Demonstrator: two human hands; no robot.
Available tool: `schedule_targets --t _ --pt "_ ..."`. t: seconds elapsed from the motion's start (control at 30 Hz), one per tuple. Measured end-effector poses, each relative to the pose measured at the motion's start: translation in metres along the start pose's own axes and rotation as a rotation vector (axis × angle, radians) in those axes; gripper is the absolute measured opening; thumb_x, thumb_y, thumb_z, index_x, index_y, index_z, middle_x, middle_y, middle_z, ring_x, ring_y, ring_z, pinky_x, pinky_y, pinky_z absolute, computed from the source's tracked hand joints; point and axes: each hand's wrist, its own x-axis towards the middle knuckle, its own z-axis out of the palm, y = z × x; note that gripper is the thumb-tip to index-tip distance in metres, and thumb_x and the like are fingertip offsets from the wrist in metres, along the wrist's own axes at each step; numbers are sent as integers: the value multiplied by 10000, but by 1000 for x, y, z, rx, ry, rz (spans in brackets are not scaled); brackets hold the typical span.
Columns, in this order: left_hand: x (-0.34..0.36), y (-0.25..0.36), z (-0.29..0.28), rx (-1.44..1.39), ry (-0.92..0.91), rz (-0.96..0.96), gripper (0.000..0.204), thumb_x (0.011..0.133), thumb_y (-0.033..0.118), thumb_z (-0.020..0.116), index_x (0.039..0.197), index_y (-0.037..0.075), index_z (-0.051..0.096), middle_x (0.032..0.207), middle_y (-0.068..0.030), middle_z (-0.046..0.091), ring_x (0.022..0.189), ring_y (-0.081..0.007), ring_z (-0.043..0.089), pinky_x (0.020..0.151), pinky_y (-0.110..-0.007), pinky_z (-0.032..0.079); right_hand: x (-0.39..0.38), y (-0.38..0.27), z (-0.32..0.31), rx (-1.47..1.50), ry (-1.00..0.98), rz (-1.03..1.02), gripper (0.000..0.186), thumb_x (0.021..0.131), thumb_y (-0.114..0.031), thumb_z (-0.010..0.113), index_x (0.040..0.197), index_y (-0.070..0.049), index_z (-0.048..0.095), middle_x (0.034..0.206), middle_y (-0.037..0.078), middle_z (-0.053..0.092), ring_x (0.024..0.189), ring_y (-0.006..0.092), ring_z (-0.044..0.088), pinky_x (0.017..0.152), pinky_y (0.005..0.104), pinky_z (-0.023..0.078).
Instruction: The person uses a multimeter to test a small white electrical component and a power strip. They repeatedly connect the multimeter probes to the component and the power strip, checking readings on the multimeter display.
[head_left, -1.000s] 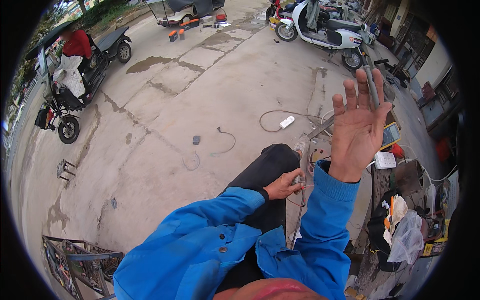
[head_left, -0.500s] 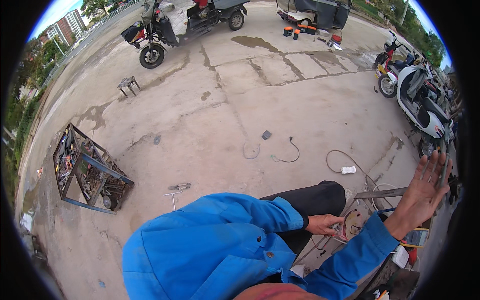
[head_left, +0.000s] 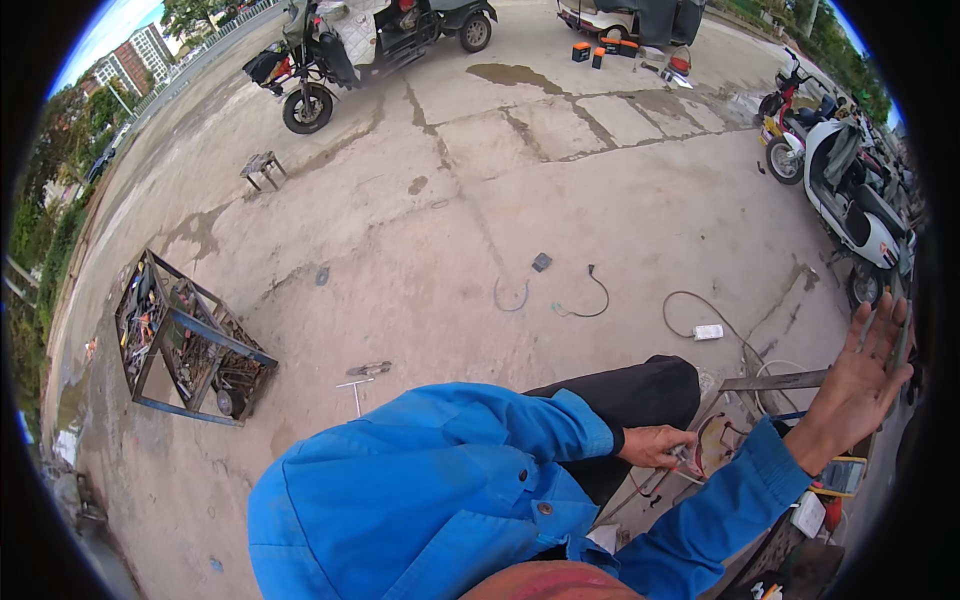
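My left hand (head_left: 655,446) is closed around a small greyish object whose kind I cannot make out, just beside red and pale wires (head_left: 697,452). A rounded, pale-pink-edged part (head_left: 715,440) lies right by its fingertips. Raised at the right, my right hand (head_left: 860,388) has its fingers stretched out and holds nothing. Below that hand lies a yellow-edged device with a screen (head_left: 842,474), with a white box (head_left: 808,515) and a red handle (head_left: 832,513) close by. My right sleeve hides part of the work spot.
A metal bar (head_left: 775,381) crosses near my right forearm. On the concrete lie a white power strip with its cord (head_left: 708,332), loose cables (head_left: 590,305) and a T-handled tool (head_left: 357,392). A tool-filled metal rack (head_left: 190,340) stands left; scooters (head_left: 850,190) line the right.
The view has shifted slightly, so the surroundings sit a little farther right. Both hands keep nearly the same pose.
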Motion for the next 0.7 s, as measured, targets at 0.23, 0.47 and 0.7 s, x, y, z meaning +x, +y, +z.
schedule_targets --t 0.23,0.47,0.7 --pt "0 -1 0 21 7 46 234 992 96 654 1157 21 505 922 -178 635 868 -341 674 793 -468 519 -3 1 1 -20 25 0 584 1190 -366 348 1598 43 426 1652 261 409 1551 399 396 1330 551 288" --pt "1 -5 1 -3 10 34 219 1006 90 616 1197 29 530 888 -160 706 796 -287 728 731 -438 544 -2 2 2 -34 12 -9 587 1189 -379 353 1588 43 441 1650 253 422 1553 402 395 1328 552 292" --pt "-1 2 -3 -54 -34 -27 265 1008 111 659 1201 29 497 946 -187 661 893 -334 694 805 -476 519 -3 5 3 -37 27 -6 578 1187 -380 363 1574 36 465 1650 254 432 1555 408 392 1331 562 278"
